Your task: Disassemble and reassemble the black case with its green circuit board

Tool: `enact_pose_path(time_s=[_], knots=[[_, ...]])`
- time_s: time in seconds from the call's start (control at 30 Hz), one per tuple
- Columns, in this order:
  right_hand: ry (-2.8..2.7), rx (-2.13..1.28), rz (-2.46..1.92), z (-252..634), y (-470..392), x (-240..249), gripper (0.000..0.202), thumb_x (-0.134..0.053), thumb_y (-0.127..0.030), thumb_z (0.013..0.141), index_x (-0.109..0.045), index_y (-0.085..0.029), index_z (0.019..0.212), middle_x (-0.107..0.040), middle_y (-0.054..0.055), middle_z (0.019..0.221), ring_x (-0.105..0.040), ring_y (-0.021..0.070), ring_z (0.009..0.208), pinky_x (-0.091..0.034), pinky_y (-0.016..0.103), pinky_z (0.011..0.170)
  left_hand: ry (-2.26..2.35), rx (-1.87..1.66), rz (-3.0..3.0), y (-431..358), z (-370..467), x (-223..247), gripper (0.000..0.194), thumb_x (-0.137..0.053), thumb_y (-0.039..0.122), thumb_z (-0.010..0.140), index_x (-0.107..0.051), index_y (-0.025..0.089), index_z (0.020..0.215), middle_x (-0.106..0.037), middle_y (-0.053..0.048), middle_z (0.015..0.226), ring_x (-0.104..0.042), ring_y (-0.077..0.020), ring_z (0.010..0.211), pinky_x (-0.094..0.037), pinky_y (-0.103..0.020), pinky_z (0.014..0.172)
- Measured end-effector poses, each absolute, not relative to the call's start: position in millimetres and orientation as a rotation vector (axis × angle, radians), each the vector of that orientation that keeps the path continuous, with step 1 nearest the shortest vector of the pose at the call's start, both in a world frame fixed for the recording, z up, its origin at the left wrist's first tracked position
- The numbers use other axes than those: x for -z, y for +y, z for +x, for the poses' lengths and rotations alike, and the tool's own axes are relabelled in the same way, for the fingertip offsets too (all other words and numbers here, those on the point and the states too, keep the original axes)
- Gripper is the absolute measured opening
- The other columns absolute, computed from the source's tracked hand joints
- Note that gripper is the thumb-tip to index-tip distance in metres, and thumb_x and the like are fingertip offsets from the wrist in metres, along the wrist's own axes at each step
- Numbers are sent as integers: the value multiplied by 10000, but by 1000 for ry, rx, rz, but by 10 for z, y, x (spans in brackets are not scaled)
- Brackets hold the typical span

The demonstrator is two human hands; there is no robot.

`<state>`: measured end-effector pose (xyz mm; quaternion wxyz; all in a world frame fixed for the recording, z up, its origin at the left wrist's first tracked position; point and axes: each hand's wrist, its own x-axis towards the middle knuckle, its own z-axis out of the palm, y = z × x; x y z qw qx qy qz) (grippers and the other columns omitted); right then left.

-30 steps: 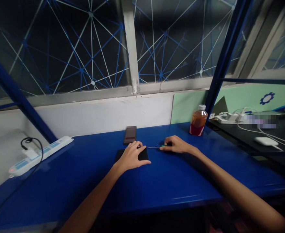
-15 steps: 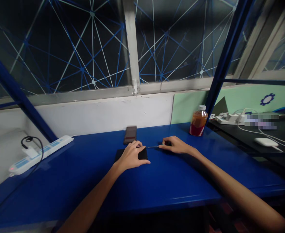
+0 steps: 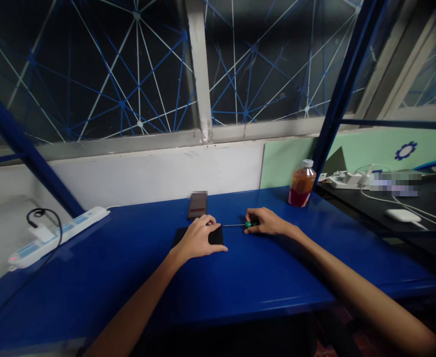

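A flat black object (image 3: 215,236) lies on the blue table (image 3: 218,282). Over it rests my left hand (image 3: 199,235), thumb stretched out along the near side and the other fingers bent at the far side, gripping it. To the right, my right hand (image 3: 264,221) is closed around the green and black handle of a screwdriver (image 3: 248,225). Its thin metal shaft points left, and the tip meets the right edge of the black object near my left fingertips. A phone (image 3: 197,205) lies just behind my left hand.
A bottle of orange-red drink (image 3: 301,183) stands at the back right. On the left lies a white power strip (image 3: 60,238) with a black cable. A black table (image 3: 374,210) with a white charger (image 3: 403,216) and cables adjoins on the right.
My right fingers have shifted on the screwdriver, and its green handle part now shows. My left hand keeps its hold on the black object. The whole view has shifted slightly.
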<state>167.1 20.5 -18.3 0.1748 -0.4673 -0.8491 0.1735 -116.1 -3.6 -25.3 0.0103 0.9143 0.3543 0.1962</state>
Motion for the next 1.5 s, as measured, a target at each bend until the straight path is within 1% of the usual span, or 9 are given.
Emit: enact_pose_path(time_s=[0.1, 0.27, 0.47, 0.63, 0.73, 0.93, 1.17, 1.33, 1.5], knots=[[-2410, -504, -1282, 1653, 174, 156, 385, -674, -549, 752, -589, -185, 844, -611, 0, 708, -487, 125, 590, -291, 242, 548, 1097, -609, 2865, -41, -1155, 245, 731, -583, 720, 738, -613, 180, 1230, -571, -108, 1087, -543, -274, 982, -462, -434, 865], [-2441, -480, -1246, 1671, 169, 146, 391, -458, -513, 922, -640, -177, 839, -625, 23, 694, -495, 130, 580, -310, 261, 560, 1100, -608, 2867, -49, -1153, 236, 724, -570, 722, 746, -610, 189, 1233, -571, -104, 1097, -545, -275, 985, -463, -437, 864], [-2440, -383, -1321, 1708, 212, 168, 415, -611, -593, 794, -671, -184, 819, -651, 49, 782, -546, 169, 673, -337, 276, 596, 1098, -608, 2875, -56, -1152, 229, 719, -541, 736, 755, -615, 199, 1228, -575, -103, 1084, -547, -275, 974, -464, -442, 853], [-2413, -432, -1402, 1654, 188, 185, 382, -701, -548, 719, -588, -203, 839, -614, -4, 700, -505, 142, 593, -289, 252, 542, 1097, -605, 2894, -53, -1155, 232, 709, -528, 732, 768, -615, 198, 1226, -576, -104, 1094, -546, -279, 991, -458, -449, 870], [-2413, -435, -1401, 1620, 160, 195, 373, -701, -537, 718, -569, -210, 840, -616, -10, 703, -501, 137, 581, -271, 248, 524, 1107, -603, 2902, -51, -1154, 237, 713, -537, 723, 770, -615, 177, 1222, -575, -111, 1093, -543, -277, 989, -463, -444, 867], [-2406, -419, -1356, 1628, 153, 175, 385, -458, -545, 906, -625, -201, 866, -636, 20, 678, -522, 144, 575, -301, 265, 548, 1095, -621, 2917, -55, -1148, 244, 692, -549, 711, 772, -613, 190, 1224, -576, -109, 1092, -544, -279, 995, -464, -444, 870], [-2458, -401, -1327, 1696, 224, 204, 446, -589, -624, 797, -701, -193, 818, -666, 41, 759, -554, 164, 650, -334, 272, 585, 1100, -625, 2930, -58, -1146, 241, 684, -550, 709, 774, -617, 185, 1209, -582, -113, 1087, -547, -285, 1002, -463, -450, 865], [-2441, -432, -1350, 1675, 224, 210, 437, -662, -619, 731, -635, -195, 832, -625, 4, 691, -518, 147, 599, -301, 256, 548, 1091, -621, 2925, -56, -1148, 249, 686, -547, 704, 779, -610, 181, 1219, -580, -116, 1098, -543, -287, 1014, -462, -448, 868], [-2447, -390, -1360, 1636, 185, 201, 407, -666, -592, 737, -576, -205, 826, -604, -9, 685, -490, 134, 575, -262, 250, 521, 1098, -610, 2927, -57, -1151, 249, 699, -545, 706, 779, -605, 170, 1223, -576, -117, 1107, -541, -287, 1016, -461, -442, 864]])
